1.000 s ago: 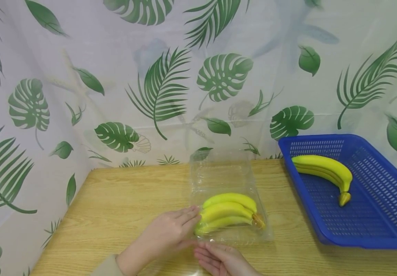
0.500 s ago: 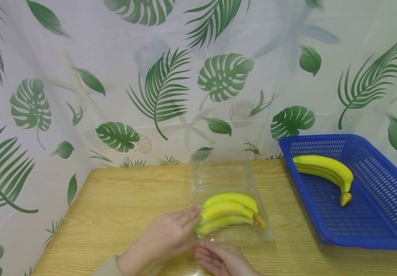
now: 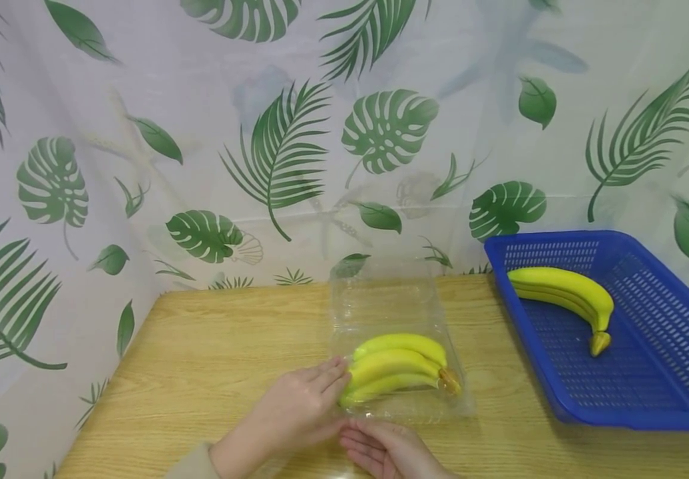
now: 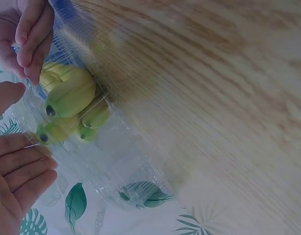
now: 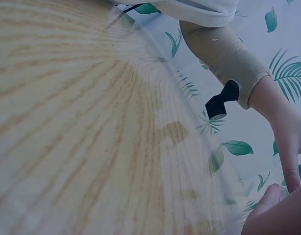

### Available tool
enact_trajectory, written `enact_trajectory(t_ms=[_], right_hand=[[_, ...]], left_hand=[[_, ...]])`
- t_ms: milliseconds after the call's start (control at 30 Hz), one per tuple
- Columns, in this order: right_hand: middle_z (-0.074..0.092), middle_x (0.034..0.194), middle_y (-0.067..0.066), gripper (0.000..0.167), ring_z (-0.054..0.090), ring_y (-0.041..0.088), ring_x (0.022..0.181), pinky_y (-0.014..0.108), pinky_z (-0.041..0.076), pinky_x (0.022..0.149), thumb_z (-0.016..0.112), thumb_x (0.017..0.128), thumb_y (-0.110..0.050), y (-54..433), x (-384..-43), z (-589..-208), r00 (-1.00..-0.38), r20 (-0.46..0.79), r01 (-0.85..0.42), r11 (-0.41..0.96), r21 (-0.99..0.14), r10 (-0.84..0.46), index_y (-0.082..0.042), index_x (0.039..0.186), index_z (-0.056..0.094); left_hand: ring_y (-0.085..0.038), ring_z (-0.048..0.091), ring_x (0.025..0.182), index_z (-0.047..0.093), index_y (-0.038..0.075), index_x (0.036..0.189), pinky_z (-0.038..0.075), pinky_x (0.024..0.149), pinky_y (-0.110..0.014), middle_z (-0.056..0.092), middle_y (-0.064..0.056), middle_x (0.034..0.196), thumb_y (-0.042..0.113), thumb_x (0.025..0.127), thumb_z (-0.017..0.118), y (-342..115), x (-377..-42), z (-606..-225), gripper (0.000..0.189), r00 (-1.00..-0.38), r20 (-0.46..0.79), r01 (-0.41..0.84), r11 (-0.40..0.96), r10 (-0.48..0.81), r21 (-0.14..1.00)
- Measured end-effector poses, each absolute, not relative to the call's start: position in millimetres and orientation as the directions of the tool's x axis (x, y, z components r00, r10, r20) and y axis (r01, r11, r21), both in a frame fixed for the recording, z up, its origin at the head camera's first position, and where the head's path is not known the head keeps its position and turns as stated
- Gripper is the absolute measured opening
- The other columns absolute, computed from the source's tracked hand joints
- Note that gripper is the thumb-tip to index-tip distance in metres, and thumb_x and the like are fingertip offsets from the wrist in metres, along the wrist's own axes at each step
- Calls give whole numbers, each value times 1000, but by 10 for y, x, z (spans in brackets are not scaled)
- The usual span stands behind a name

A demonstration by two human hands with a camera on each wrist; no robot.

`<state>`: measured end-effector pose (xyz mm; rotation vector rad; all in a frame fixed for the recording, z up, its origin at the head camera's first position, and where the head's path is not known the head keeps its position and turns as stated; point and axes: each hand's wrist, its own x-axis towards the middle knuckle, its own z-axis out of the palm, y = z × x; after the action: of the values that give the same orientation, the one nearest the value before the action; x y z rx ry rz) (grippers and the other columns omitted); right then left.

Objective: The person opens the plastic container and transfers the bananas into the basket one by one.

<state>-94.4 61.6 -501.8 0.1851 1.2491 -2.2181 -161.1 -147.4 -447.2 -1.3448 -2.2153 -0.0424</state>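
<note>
A bunch of bananas (image 3: 395,366) lies in the base of a clear plastic clamshell box (image 3: 416,409), and the box's lid (image 3: 386,299) stands raised at the back. My left hand (image 3: 299,406) touches the box's left side with fairly straight fingers, right by the banana tips. At the front left corner of the box is my right hand (image 3: 386,449), palm turned up, with thumb and fingertips close together at the rim. I cannot tell whether they pinch the plastic. In the left wrist view, both the left hand (image 4: 23,166) and right hand (image 4: 30,36) border the box (image 4: 116,156).
A blue mesh basket (image 3: 638,420) stands at the right with another bunch of bananas (image 3: 566,293) in it. The wooden table (image 3: 218,339) ends at a leaf-patterned curtain (image 3: 296,133) behind and to the left.
</note>
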Motion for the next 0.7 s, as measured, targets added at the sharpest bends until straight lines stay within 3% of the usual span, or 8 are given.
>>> enact_trajectory(t_ms=[233, 500, 700], right_hand=[[78, 119, 9, 47, 74, 18, 116, 33, 60, 108, 59, 110, -23, 630, -955, -5032, -828, -370, 533, -387, -753, -421, 10, 143, 57], [79, 117, 8, 46, 75, 17, 114, 32, 61, 106, 57, 110, -23, 634, -945, -5046, -833, -372, 528, -388, -755, -409, 10, 142, 58], [79, 118, 9, 46, 75, 17, 114, 32, 61, 106, 56, 111, -22, 643, -937, -5047, -836, -371, 523, -384, -761, -404, 11, 142, 57]], left_hand=[[-24, 77, 117, 77, 5, 118, 64, 97, -29, 79, -13, 124, 52, 80, 90, -1425, -1600, -4485, 62, -358, 482, 815, 520, 800, -258], [-25, 75, 119, 73, 4, 126, 61, 106, -33, 76, -10, 127, 58, 79, 88, -1399, -1608, -4453, 73, -383, 458, 804, 533, 802, -261], [-29, 72, 126, 72, 6, 126, 61, 107, -36, 71, -18, 139, 58, 81, 87, -1405, -1598, -4444, 70, -401, 427, 811, 531, 811, -246]])
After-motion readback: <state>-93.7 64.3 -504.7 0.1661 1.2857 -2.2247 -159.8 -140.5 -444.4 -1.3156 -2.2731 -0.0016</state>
